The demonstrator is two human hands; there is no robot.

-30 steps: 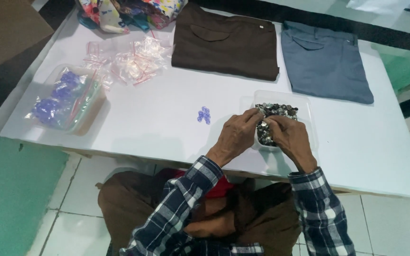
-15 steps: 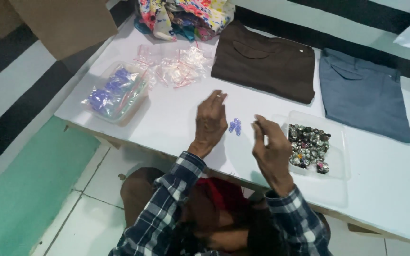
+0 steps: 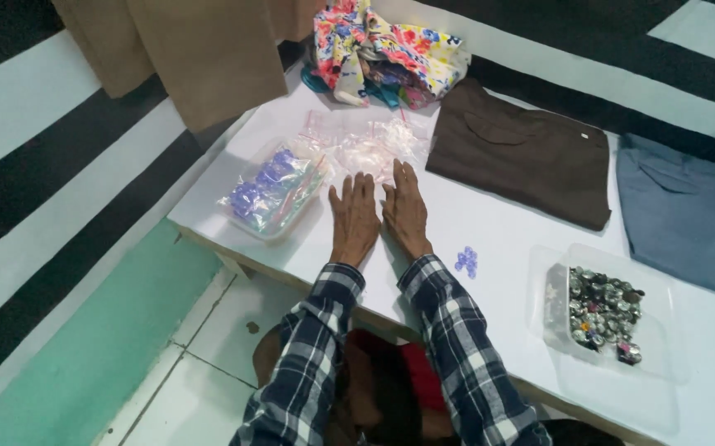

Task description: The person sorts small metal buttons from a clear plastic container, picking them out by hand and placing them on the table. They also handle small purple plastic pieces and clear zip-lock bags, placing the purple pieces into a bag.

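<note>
The white surface carries clear bags, a tub of purple pieces, floral cloth, brown and grey garments, small purple bits, a tray of buttons, and both hands, left and right, flat at centre.

Both hands flat, fingers extended

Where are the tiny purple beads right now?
In the head view, the tiny purple beads lie on the white table, just right of the right hand and left of the clear plastic tray of shiny bits.
</note>
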